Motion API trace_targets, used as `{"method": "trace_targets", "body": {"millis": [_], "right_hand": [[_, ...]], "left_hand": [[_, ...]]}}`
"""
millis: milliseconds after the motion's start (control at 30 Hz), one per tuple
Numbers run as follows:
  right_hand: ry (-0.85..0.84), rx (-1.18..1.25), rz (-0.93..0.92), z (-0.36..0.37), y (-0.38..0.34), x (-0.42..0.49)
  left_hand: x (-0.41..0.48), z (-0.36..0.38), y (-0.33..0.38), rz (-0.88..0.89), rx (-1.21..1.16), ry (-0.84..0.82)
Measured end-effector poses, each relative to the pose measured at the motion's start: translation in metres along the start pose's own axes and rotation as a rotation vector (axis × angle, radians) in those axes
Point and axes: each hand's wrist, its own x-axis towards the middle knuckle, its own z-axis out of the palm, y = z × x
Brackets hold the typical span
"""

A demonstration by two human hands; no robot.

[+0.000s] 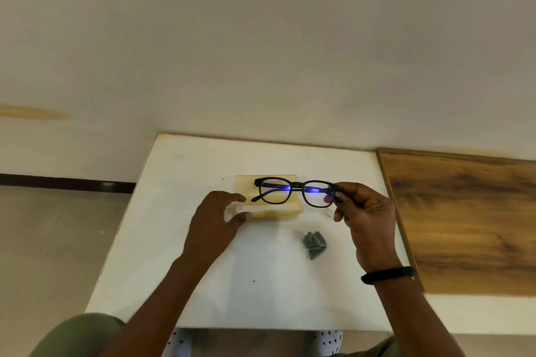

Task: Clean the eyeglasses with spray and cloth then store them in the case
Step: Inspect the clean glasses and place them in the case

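Noted: right hand [365,211] pinched the black plastic-framed eyeglasses [298,186] at their right hinge between thumb and fingers [345,191], holding them level just above the open, pale yellow translucent case [272,212] on the white surface [261,284]. Arms looked folded, presumably ready for storing. Left hand [214,217] lay at the case's left end, fingers loosely spread, likely to steady it; contact I could not confirm. Crumpled grey-green cloth [314,243] lay apart, so I judged wiping finished. No spray bottle in view.
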Motion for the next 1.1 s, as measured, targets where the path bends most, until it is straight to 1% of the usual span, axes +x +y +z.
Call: {"method": "trace_targets", "body": {"millis": [67, 133, 333, 433, 733, 1100], "right_hand": [[-0.007, -0.006, 0.015, 0.002, 0.003, -0.001], [-0.013, -0.022, 0.032, 0.005, 0.006, -0.002], [-0.029, -0.066, 0.076, 0.020, 0.015, -0.006], [-0.051, -0.073, 0.130, 0.028, 0.025, -0.006], [0.008, -0.157, 0.238, 0.042, 0.051, 0.000], [-0.007, -0.202, 0.254, 0.050, 0.062, 0.001]], "left_hand": [[0.001, 0.004, -0.007, 0.028, 0.090, -0.008], [0.000, 0.005, -0.012, 0.001, 0.101, -0.029], [-0.001, -0.004, -0.012, -0.087, 0.003, -0.038], [-0.001, -0.012, -0.016, -0.143, -0.044, -0.052], [-0.002, -0.018, -0.020, -0.067, -0.012, -0.104], [-0.005, -0.018, -0.019, -0.057, 0.033, -0.063]]}}
